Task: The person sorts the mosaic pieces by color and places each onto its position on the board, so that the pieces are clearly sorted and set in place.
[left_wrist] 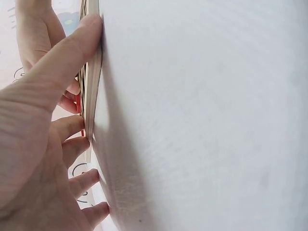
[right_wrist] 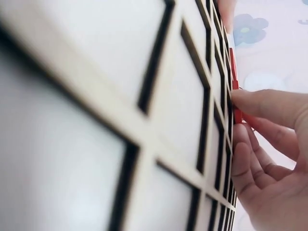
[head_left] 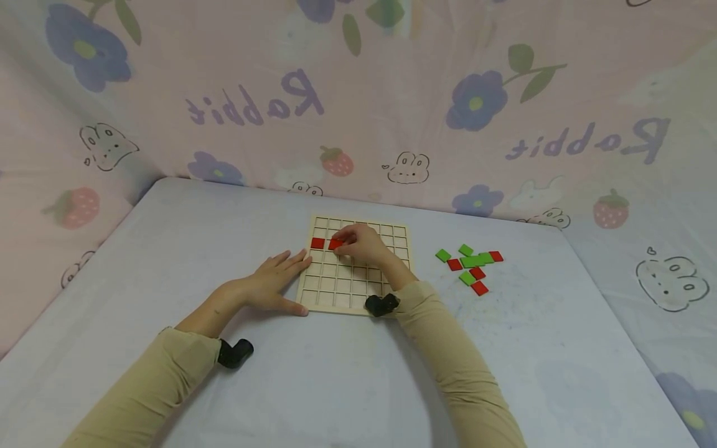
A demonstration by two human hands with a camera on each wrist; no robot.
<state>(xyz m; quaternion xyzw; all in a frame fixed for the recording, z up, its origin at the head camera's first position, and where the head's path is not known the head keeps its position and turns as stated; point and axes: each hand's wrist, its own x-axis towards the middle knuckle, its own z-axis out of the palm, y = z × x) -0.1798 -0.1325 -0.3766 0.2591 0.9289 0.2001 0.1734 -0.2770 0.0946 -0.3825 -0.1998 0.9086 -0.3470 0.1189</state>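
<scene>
A wooden grid board lies on the table in the head view. My right hand reaches over it and pinches a red square tile between thumb and fingers, low over a cell in the upper left part. In the right wrist view this tile shows edge-on at the fingertips. One more red tile sits in the leftmost column of the same row. Along the board's left side, my left hand lies with fingers spread and extended, thumb at the near left corner. The left wrist view shows its thumb and fingertips along the board's edge.
Right of the board, several loose green tiles and red tiles lie scattered on the white tabletop. A patterned cloth hangs behind the table. Black wrist-worn devices sit at both sleeve cuffs.
</scene>
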